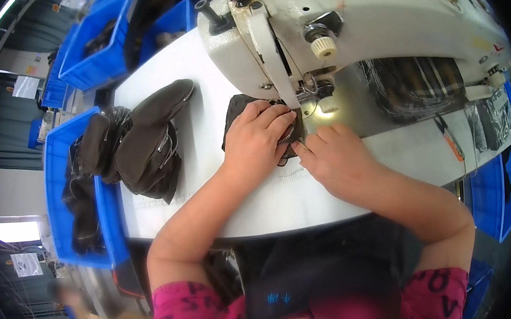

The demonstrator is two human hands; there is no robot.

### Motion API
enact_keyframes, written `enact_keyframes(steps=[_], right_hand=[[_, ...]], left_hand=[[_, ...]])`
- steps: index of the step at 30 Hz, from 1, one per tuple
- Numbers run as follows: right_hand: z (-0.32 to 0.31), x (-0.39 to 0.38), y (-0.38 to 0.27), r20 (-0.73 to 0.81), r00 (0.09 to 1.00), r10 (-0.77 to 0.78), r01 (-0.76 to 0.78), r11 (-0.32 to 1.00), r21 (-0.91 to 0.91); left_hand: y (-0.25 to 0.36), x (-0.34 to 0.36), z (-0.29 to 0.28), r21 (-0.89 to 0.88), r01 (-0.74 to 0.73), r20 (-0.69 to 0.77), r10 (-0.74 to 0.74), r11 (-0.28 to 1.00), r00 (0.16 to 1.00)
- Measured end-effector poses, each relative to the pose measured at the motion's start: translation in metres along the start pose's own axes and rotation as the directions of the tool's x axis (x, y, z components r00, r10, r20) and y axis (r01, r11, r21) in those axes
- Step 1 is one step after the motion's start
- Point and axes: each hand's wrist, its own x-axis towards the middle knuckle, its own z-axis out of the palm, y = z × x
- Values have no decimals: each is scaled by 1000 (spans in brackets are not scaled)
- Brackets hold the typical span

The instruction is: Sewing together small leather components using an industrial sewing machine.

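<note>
A dark brown fabric piece [233,115] with a zipper lies under the needle area of a white sewing machine [336,20]. My left hand [256,136] lies over it, fingers curled down on the cloth and thumb at its near edge. From the other side, my right hand [340,163] pinches the piece's right edge between thumb and forefinger, just in front of the machine's foot. The two hands' fingertips are close together. Part of the piece is hidden beneath my left hand.
Dark sewn pouches [149,149] are heaped on the white table [202,206] at left, beside a blue bin [114,232] of similar pieces. Orange-handled snips [452,144] and plastic-wrapped dark goods [413,85] lie at right. More blue bins [109,47] stand at the back left.
</note>
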Motion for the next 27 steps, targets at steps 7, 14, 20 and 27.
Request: enact_keyframes(steps=[7, 14, 20, 27], right_hand=[[4, 4, 6, -30, 998, 60, -55, 988, 145], [3, 5, 7, -7, 996, 89, -86, 984, 153], [1, 4, 6, -12, 994, 110, -106, 976, 189], [-2, 3, 7, 1, 993, 115, -113, 974, 198]], left_hand=[[-8, 0, 6, 5, 24, -30, -24, 1000, 999], [-8, 0, 5, -15, 44, -20, -45, 999, 999], [-8, 0, 5, -6, 32, -9, -32, 999, 999], [-5, 1, 5, 5, 35, -14, -35, 999, 999]])
